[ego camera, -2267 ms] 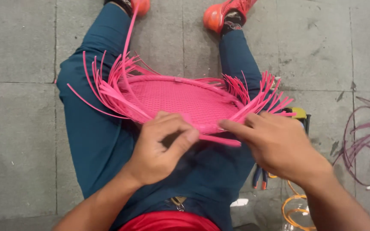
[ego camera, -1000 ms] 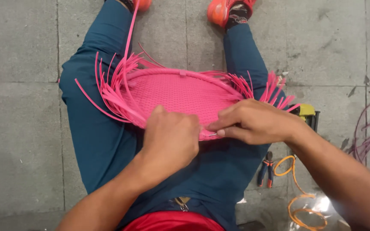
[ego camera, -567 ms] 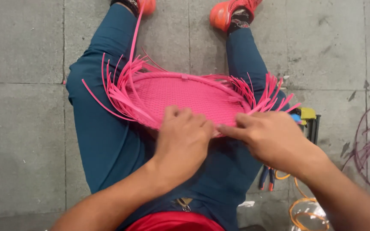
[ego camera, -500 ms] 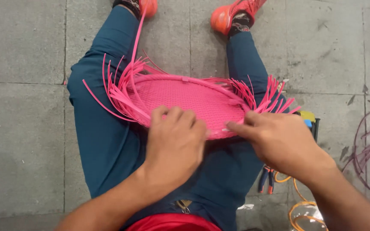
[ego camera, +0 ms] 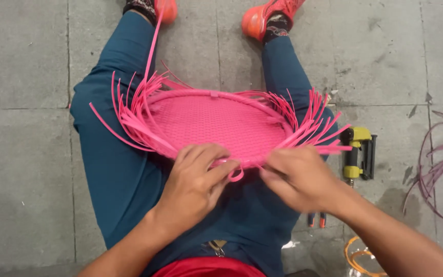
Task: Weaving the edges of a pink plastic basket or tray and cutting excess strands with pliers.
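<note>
Clearly well along, the pink woven panel (ego camera: 216, 125) lies across the person's lap, resting on both thighs of the teal trousers (ego camera: 114, 169), with its oval centre already filled by a tight basket weave inside a pink rim. What looks unfinished is the border: loose pink strip ends (ego camera: 129, 113) fan out from the left side, more of them (ego camera: 314, 125) bristle from the right side, and one long strip (ego camera: 152, 46) trails up towards the orange shoes (ego camera: 260, 18).

At the near edge of the panel the left hand (ego camera: 196, 184) has its fingers curled down over the rim, its grip closed on a short pink loop (ego camera: 235, 173) that curls out beside the thumb. The right hand (ego camera: 298, 177) sits just beside it, blurred, fingers drawn together towards the same edge; I cannot tell whether it pinches a strip.

On the tiled floor (ego camera: 21, 154), room is open to the left of the legs. To the right it is more crowded: a yellow and black tool (ego camera: 357, 154) lies near the right thigh, small red-handled pliers (ego camera: 316, 220) peek out beneath the right forearm, a bundle of purple strips (ego camera: 442, 179) curves along the floor's right edge, and orange cord (ego camera: 357, 256) coils at its near right corner.
</note>
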